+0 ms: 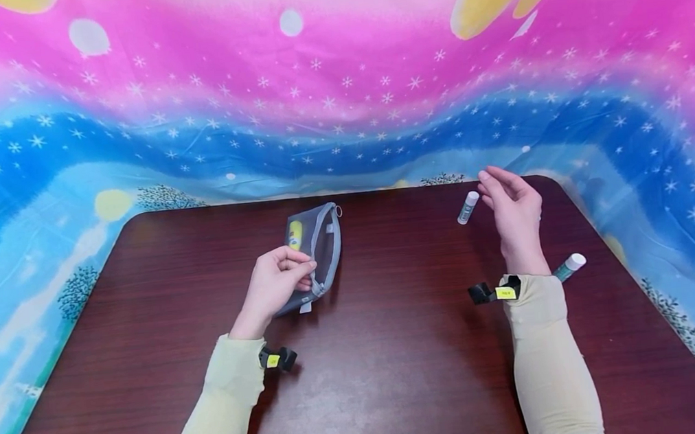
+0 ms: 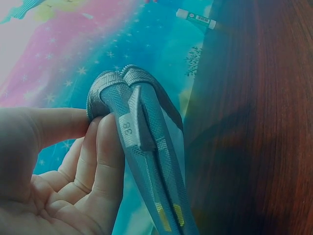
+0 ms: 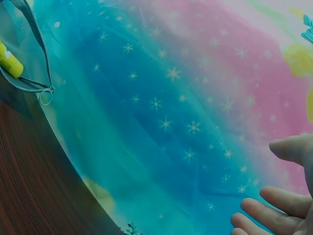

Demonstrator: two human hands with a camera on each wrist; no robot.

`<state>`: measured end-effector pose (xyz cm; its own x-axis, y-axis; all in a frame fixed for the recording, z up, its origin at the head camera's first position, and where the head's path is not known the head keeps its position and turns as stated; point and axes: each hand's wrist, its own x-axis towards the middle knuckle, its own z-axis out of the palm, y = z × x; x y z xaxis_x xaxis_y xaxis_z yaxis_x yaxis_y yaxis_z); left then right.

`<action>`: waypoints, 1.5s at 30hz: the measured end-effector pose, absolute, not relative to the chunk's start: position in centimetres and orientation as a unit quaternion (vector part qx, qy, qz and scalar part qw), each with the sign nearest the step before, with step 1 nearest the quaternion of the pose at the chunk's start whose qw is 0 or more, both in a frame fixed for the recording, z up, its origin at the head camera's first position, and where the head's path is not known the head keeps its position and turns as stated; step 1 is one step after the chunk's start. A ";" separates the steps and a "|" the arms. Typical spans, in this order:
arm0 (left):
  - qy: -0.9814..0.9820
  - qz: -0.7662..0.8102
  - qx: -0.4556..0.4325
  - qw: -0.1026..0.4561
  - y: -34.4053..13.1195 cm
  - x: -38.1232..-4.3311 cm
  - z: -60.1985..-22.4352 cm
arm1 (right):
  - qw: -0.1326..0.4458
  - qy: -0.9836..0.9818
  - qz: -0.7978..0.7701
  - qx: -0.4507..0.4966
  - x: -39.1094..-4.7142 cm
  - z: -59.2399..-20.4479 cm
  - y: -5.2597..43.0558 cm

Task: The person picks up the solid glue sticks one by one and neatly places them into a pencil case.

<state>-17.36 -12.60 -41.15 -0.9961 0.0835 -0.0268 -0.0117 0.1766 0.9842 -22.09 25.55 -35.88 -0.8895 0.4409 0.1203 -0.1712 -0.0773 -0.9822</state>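
My left hand [image 1: 275,277] pinches the near end of the rim of a grey mesh zipper pouch [image 1: 339,242]. The pouch is unzipped, its mouth gaping to the right, and a ring hangs at the far end. Through the mesh shows a yellow tube [image 1: 295,235] inside. In the left wrist view, thumb and fingers grip the pouch [image 2: 128,105] beside a small tag. My right hand [image 1: 516,212] is raised over the table's far right, holding nothing, thumb and fingers apart in the right wrist view. Just left of it, a glue stick [image 1: 467,208] with a white cap lies on the table.
Another white-capped glue stick [image 1: 569,267] lies by my right wrist, partly hidden behind the sleeve. The dark wooden table [image 1: 396,350] has rounded far corners. A pink and blue patterned cloth [image 1: 337,94] hangs behind it and along both sides.
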 end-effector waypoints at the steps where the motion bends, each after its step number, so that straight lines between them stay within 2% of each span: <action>1: 0.766 0.641 0.024 0.037 -12.6 -17.4 -41.2 | 0.210 -0.647 0.725 -0.107 -22.1 -35.9 25.6; 28: 0.769 0.638 0.024 0.039 -12.6 -17.3 -41.1 | 0.145 -0.737 0.641 -0.161 -24.2 -40.0 27.3; 38: 0.772 0.634 0.023 0.037 -12.5 -17.5 -41.4 | 0.096 -0.748 0.630 -0.186 -24.9 -42.3 27.9; 45: 0.773 0.633 0.020 0.037 -12.6 -17.5 -41.4 | 0.092 -0.752 0.627 -0.182 -25.3 -43.4 28.1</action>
<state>-17.52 -12.58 -41.39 -0.9964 0.0783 -0.0325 -0.0165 0.1973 0.9802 -25.29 28.14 -43.36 -0.9173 0.3880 -0.0899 0.1580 0.1471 -0.9764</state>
